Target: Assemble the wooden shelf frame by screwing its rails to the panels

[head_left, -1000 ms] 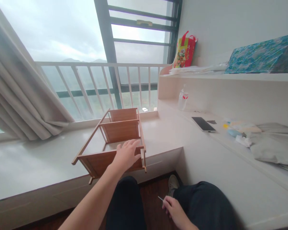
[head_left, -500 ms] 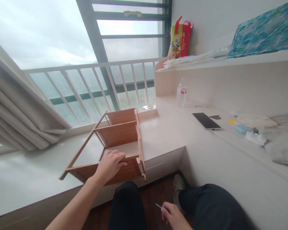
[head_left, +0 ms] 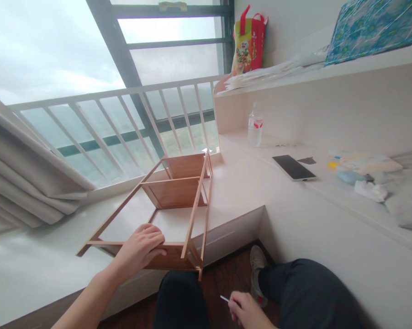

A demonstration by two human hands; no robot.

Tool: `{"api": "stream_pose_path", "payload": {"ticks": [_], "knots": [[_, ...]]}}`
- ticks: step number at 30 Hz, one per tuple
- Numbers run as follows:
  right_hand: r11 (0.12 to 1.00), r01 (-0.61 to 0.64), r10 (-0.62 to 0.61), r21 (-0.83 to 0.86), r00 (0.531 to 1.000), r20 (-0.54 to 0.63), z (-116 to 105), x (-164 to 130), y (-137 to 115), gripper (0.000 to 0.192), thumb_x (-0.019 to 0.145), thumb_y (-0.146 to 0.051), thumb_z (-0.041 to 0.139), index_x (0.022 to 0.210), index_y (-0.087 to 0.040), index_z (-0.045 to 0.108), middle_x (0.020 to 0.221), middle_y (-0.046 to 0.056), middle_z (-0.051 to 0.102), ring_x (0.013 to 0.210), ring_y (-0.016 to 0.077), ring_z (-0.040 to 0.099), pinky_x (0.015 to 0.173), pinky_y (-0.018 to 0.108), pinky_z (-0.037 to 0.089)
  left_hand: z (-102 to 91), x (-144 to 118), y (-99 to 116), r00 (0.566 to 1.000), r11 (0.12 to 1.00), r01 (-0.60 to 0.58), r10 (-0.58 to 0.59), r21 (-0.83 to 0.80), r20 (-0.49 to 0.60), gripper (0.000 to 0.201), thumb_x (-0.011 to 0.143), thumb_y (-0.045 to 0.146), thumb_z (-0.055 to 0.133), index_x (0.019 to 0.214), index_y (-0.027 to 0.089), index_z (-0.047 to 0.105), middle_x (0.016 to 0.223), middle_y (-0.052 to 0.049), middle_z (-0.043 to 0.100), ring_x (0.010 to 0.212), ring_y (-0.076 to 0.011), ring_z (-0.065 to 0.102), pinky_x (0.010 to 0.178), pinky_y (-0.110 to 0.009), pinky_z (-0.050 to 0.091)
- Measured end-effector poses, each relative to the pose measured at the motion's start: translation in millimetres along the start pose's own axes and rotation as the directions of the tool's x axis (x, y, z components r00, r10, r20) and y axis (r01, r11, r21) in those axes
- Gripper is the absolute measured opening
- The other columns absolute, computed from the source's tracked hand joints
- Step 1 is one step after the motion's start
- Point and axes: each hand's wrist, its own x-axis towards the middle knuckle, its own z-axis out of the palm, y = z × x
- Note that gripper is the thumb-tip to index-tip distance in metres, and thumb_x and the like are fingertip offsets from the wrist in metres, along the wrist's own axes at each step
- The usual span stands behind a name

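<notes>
left hand (head_left: pixel 140 249) gripping wooden rack (head_left: pixel 173 201), arm outstretched

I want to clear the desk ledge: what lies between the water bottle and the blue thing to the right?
In the head view, a dark phone lies flat between the water bottle and the blue thing, with a small dark scrap beside it.

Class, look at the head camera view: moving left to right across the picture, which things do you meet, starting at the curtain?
curtain → left hand → wooden shelf rack → right hand holding a thin metal tool → water bottle → phone → blue patterned package
</notes>
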Motion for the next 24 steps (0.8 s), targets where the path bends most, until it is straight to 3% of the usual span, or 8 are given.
{"api": "stream_pose_path", "payload": {"ticks": [8, 14, 19, 24], "knots": [[0.999, -0.051, 0.051, 0.012, 0.999, -0.017, -2, -2, -6, 0.020, 0.091, -0.020, 0.050, 0.071, -0.021, 0.055, 0.066, 0.000, 0.063, 0.056, 0.0128, 0.054, 0.057, 0.023, 0.036, -9.8, -19, -30, 1.000, 1.000, -0.007, 0.007, -0.006, 0.029, 0.023, 0.096, 0.039, 0.069, 0.078, 0.026, 0.065, 0.096, 0.001, 0.076, 0.099, -0.0197, 0.068, 0.100, -0.034, 0.043], [0.998, -0.061, 0.061, -0.001, 0.998, -0.017, -1, 0, -2, 0.022, 0.092, -0.016, 0.048, 0.072, -0.021, 0.055, 0.065, 0.000, 0.061, 0.058, 0.0124, 0.053, 0.058, 0.023, 0.036, -13.5, -44, -60, 1.000, 0.999, -0.029, 0.030, 0.036, -0.008, 0.027, 0.098, 0.038, 0.062, 0.074, 0.027, 0.064, 0.089, 0.002, 0.077, 0.097, -0.0206, 0.069, 0.099, -0.033, 0.046], [0.997, -0.078, 0.079, 0.010, 0.997, -0.017, -1, 0, 0, 0.022, 0.092, -0.016, 0.048, 0.072, -0.021, 0.055, 0.064, -0.001, 0.061, 0.056, 0.0117, 0.052, 0.056, 0.022, 0.034, -23.2, -66, -76, 0.995, 0.994, 0.090, -0.088, 0.062, -0.041, 0.023, 0.096, 0.031, 0.062, 0.074, 0.031, 0.069, 0.089, 0.009, 0.078, 0.099, -0.0187, 0.069, 0.101, -0.032, 0.043], [0.997, -0.079, 0.079, -0.005, 0.997, -0.009, 1, 0, 1, 0.022, 0.092, -0.017, 0.049, 0.071, -0.021, 0.055, 0.064, -0.001, 0.061, 0.057, 0.0122, 0.053, 0.057, 0.022, 0.035, -29.9, -88, -87, 0.979, 0.979, 0.179, -0.166, 0.103, -0.122, 0.030, 0.096, 0.031, 0.056, 0.072, 0.033, 0.074, 0.090, 0.005, 0.079, 0.091, -0.0174, 0.068, 0.092, -0.029, 0.044]]}}
